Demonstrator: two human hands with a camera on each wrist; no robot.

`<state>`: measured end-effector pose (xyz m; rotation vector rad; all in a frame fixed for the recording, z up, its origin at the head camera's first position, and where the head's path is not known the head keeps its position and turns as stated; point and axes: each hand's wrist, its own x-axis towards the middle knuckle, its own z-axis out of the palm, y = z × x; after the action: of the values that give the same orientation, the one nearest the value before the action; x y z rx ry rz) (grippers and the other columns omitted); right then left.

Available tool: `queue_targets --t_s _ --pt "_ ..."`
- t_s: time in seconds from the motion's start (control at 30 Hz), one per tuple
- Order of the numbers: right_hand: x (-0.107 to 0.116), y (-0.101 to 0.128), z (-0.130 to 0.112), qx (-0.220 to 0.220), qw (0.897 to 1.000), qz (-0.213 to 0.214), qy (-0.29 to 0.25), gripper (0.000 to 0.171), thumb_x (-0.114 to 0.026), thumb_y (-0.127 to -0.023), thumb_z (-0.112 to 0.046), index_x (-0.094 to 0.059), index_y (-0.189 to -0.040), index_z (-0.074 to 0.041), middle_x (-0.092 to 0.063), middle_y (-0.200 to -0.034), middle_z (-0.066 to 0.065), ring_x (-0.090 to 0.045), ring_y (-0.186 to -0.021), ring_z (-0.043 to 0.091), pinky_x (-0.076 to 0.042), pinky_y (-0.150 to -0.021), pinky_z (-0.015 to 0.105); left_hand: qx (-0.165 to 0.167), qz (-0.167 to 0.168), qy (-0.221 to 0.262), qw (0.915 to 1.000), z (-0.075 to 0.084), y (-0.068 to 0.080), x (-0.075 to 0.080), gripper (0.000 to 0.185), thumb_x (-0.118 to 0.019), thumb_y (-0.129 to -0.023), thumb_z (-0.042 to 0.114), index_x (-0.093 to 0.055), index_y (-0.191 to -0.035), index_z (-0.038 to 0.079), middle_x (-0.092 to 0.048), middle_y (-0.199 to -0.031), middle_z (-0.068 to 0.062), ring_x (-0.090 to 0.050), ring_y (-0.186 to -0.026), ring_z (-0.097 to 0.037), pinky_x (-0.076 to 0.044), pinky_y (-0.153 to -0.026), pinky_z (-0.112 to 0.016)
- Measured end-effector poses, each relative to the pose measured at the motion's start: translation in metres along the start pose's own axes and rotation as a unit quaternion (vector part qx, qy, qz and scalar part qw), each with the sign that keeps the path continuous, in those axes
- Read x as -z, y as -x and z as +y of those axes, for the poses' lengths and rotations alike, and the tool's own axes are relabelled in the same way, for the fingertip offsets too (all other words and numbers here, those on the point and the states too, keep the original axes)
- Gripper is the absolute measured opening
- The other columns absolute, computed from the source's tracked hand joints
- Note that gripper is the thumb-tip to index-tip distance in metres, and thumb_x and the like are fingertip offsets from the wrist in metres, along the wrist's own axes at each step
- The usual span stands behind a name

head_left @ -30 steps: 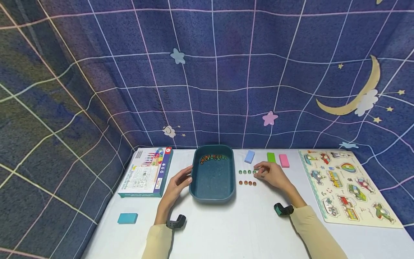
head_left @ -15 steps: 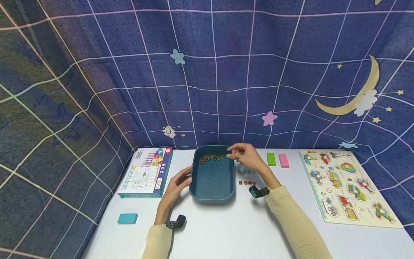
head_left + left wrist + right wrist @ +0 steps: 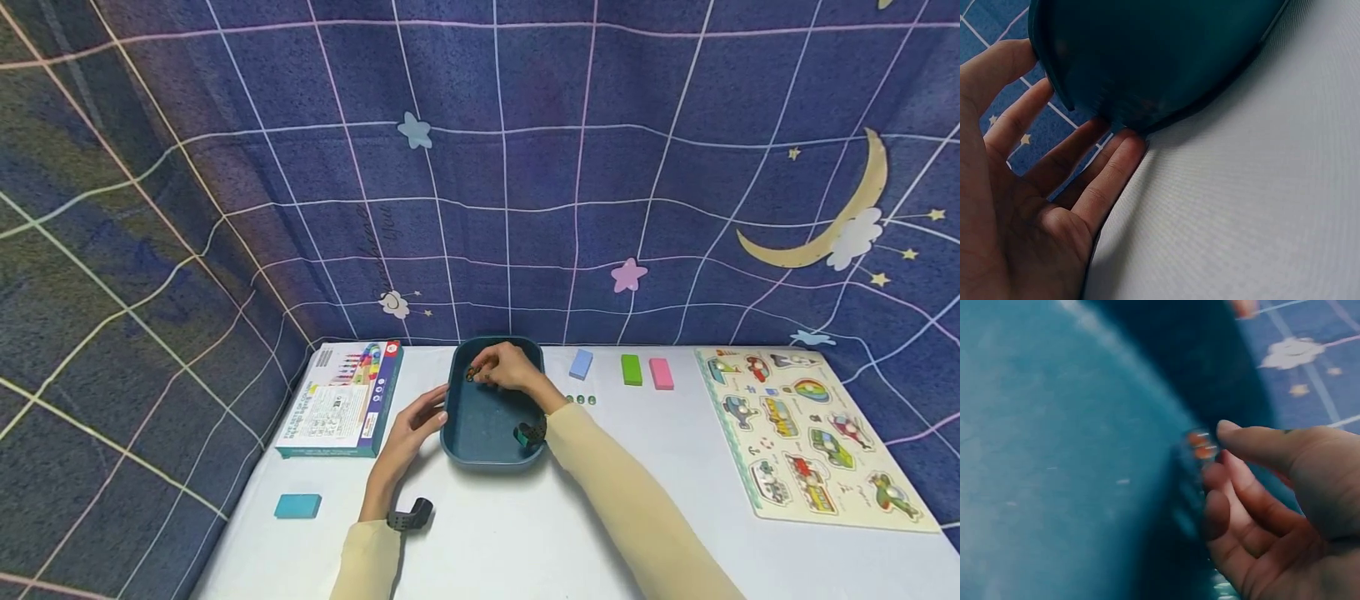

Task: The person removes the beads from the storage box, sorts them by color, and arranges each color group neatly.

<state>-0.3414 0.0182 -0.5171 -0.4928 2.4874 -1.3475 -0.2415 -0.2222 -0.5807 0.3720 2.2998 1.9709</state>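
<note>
A dark teal bin (image 3: 480, 429) stands on the white table. Its left side is touched by the fingers of my left hand (image 3: 408, 429), which lie fairly straight along the wall in the left wrist view. My right hand (image 3: 510, 371) reaches down inside the bin, near its far end. Small shiny orange glass gems (image 3: 1200, 445) lie right at its fingertips, in the gap between thumb and fingers. The hand covers most of the gem cluster (image 3: 472, 374). On the table right of the bin, several green gems (image 3: 581, 400) show in a row; the right sleeve hides the orange row.
Left of the bin are a craft box (image 3: 341, 400) and a turquoise block (image 3: 297, 506). Blue (image 3: 581, 364), green (image 3: 632, 370) and pink (image 3: 662, 374) blocks stand at the back right. A picture puzzle board (image 3: 817, 500) lies far right. A patterned curtain (image 3: 480, 208) hangs behind.
My right hand has moved left from the gem rows on the table, over the bin's rim and down to the gems inside. My left hand has stayed at the bin's side.
</note>
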Motion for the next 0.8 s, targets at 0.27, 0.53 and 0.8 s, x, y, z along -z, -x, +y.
queue_targets --t_s 0.27,0.53,0.8 --pt "-0.016 -0.009 0.001 0.001 0.998 0.008 0.055 0.019 -0.084 -0.089 -0.006 -0.083 -0.107 -0.006 -0.079 -0.081 0.007 -0.058 -0.057 0.004 -0.047 -0.053 0.017 -0.004 0.000 -0.002 1.0000 0.000 0.000 0.000 0.051 -0.064 -0.106 0.020 -0.054 -0.155 0.017 -0.057 -0.157 -0.017 -0.063 -0.137 -0.025 -0.056 -0.103 -0.023" --pt "-0.021 -0.011 0.000 0.046 0.989 0.019 0.139 0.015 -0.087 -0.088 -0.015 -0.084 -0.101 -0.009 -0.079 -0.082 0.005 -0.062 -0.069 0.006 -0.048 -0.064 0.018 -0.006 -0.001 -0.003 1.0000 -0.001 0.000 0.001 0.051 -0.063 -0.106 0.019 -0.053 -0.156 0.015 -0.056 -0.158 -0.019 -0.059 -0.141 -0.038 -0.054 -0.104 -0.021" --pt "0.016 0.012 -0.006 0.076 0.994 0.017 0.082 0.017 -0.082 -0.094 -0.018 -0.082 -0.108 -0.009 -0.080 -0.088 0.007 -0.065 -0.067 0.007 -0.050 -0.062 0.021 -0.002 0.004 -0.011 0.9999 0.001 0.000 -0.002 0.051 -0.064 -0.106 0.019 -0.054 -0.155 0.015 -0.057 -0.157 -0.019 -0.064 -0.136 -0.027 -0.055 -0.103 -0.022"
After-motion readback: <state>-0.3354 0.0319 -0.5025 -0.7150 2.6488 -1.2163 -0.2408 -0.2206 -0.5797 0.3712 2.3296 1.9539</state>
